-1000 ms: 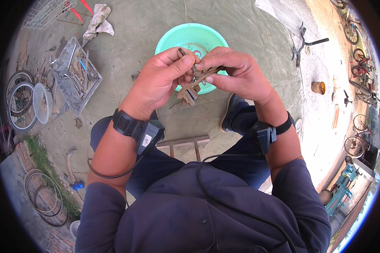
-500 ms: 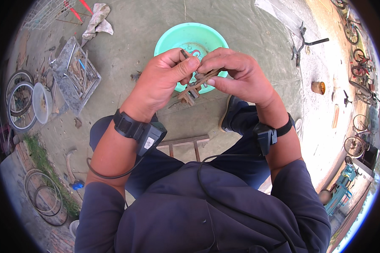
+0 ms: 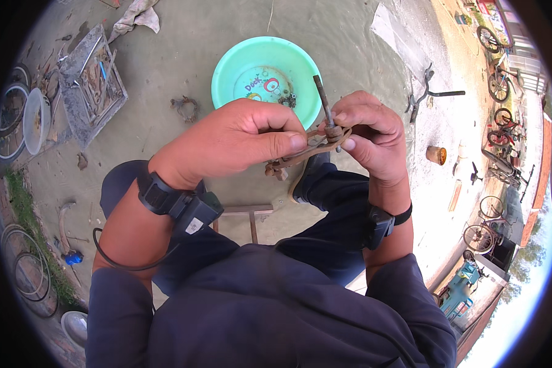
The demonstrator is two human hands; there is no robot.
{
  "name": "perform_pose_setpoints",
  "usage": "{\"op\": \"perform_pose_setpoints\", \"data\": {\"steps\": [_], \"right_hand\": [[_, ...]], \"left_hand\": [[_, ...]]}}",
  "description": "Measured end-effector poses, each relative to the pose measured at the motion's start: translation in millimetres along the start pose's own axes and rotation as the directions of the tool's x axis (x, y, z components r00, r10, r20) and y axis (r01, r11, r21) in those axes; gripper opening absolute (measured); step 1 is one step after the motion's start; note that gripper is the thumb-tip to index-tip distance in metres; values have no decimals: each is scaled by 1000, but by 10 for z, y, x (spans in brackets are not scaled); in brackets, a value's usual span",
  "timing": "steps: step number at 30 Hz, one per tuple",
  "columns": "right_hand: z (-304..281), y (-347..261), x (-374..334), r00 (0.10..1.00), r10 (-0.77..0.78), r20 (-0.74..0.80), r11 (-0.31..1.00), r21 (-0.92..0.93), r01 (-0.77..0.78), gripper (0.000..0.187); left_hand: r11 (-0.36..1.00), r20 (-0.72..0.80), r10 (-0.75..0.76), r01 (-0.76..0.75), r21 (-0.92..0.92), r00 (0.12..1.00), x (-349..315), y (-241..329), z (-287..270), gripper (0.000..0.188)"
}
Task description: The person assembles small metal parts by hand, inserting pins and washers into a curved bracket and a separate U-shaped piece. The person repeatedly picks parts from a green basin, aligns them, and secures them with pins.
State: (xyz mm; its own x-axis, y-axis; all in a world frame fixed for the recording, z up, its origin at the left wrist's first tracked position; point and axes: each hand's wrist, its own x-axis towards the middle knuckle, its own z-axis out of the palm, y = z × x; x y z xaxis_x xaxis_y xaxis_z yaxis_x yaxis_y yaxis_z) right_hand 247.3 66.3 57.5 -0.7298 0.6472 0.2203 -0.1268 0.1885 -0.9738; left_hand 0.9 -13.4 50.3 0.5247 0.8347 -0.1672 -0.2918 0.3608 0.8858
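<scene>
Tool tray (image 3: 76, 115), black handlebar (image 3: 441, 94), brown tin (image 3: 436, 156)

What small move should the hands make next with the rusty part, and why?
Perhaps the right hand could turn the rod while the left hand steadies the rusty part: both hands are at the part, and the rod juts up beside the right hand.

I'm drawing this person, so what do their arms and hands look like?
Dark navy sleeves leave the forearms bare. Each wrist wears a black strap with a dark, boxy device; the left one has a white label, and a black cable loops along that forearm. The fingers have no gloves.
</scene>
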Motion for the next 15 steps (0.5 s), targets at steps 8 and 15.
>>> {"op": "perform_pose_setpoints", "data": {"steps": [8, 15], "right_hand": [[-27, -43, -45, 998, 68, -17, 996, 54, -66, 27], [-60, -73, -45, 998, 57, 28, 998, 0, -57, 28]], "left_hand": [[997, 33, 17, -14, -81, 999, -10, 6, 34, 17], [997, 15, -36, 37, -62, 999, -13, 35, 51, 16]]}}
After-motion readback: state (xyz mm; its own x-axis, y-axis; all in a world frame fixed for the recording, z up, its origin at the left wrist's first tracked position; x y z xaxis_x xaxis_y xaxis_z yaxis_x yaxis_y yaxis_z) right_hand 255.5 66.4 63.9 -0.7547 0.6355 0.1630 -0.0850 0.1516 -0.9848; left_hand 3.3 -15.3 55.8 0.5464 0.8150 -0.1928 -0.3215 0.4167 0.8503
